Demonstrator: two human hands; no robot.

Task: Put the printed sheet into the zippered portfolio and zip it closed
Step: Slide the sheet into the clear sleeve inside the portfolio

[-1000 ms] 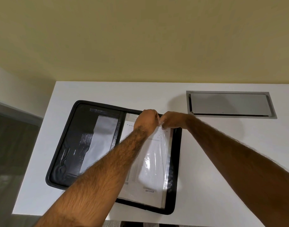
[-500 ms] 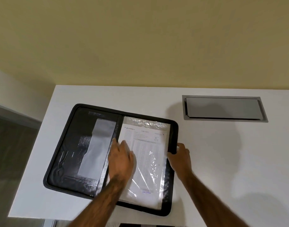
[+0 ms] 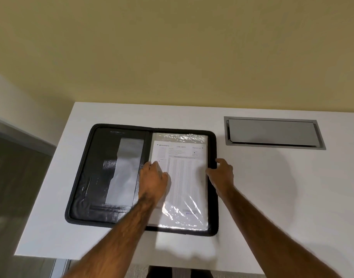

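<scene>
Now right hand (image 3: 222, 174) grips portfolio (image 3: 95, 177) edge.

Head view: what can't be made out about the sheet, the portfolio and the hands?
All in the head view.
The sheet: print too small, washed out by glare on the plastic sleeve.
The portfolio: zipper pull too small to find on the black rim.
The left hand: its back hides whether the fingers press or pinch the sheet.

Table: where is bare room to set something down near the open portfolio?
Widest bare patch: table right of the portfolio, in front of the grey hatch. A narrow strip runs behind the portfolio. Crowded: its right half, where left hand rests and right hand grips.
</scene>
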